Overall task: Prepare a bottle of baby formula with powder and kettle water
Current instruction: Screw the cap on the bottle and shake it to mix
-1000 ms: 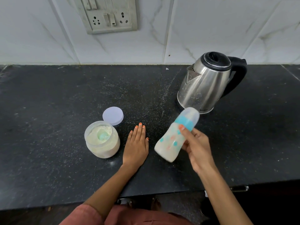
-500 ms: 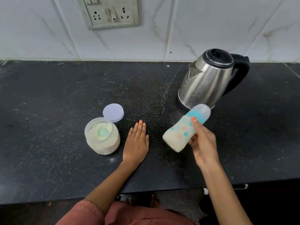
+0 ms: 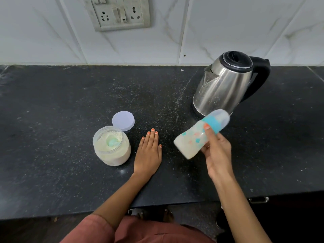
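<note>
right of centre, the bottle (image 3: 192, 139) hangs tilted above the worktop (image 3: 52, 137), capped end toward the kettle (image 3: 222, 85), milky mix inside. the right hand (image 3: 217, 155) wraps its upper body, one fingertip on the teal collar. the left hand (image 3: 148, 151) lies flat and holds nothing, just beside the open powder jar (image 3: 112, 148). the bottle looks like stiff, smooth plastic: probably light, though the liquid adds heft and it may be slippery. best gripped at the narrower part below the collar, never by the clear cap.
</note>
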Tool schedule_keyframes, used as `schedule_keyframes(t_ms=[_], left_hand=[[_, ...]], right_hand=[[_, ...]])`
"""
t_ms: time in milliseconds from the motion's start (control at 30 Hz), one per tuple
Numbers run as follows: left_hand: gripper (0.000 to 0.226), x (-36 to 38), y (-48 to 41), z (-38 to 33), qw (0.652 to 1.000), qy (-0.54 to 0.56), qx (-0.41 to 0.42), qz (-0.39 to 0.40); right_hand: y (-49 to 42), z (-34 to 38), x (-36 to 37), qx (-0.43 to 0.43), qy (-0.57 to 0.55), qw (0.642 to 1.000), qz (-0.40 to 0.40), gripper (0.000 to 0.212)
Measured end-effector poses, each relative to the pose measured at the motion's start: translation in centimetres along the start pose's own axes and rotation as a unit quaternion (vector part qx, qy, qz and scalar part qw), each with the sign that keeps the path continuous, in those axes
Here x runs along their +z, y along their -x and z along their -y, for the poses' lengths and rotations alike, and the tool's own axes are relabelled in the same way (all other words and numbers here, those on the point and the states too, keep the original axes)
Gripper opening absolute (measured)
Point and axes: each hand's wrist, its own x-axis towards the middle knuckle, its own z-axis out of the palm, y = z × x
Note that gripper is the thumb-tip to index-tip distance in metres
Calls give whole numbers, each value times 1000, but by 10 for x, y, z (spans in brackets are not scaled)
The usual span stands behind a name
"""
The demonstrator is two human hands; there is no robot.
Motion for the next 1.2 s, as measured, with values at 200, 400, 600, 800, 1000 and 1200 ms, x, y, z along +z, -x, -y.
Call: schedule_keyframes(t_ms=[200, 400, 600, 800, 1000, 1200], left_hand=[[61, -2, 0, 0, 1000, 2, -7, 11], [54, -3, 0, 1, 1000, 6, -9, 17], [69, -1, 1, -1, 1000, 4, -2, 12], [74, 1, 0, 0, 1000, 10, -3, 10], [73, 0, 1, 0, 1000, 13, -6, 5], [71, 2, 0, 0, 1000, 20, -4, 8]], right_hand=[[2, 2, -3, -8, 23, 1000, 14, 10], [5, -9, -3, 25, -4, 1000, 6, 6], [-2, 9, -8, -8, -56, 998, -39, 6], [13, -10, -3, 73, 34, 996, 30, 10], [1, 4, -4, 7, -52, 998, -33, 8], [12, -5, 0, 16, 92, 994, 48, 7]])
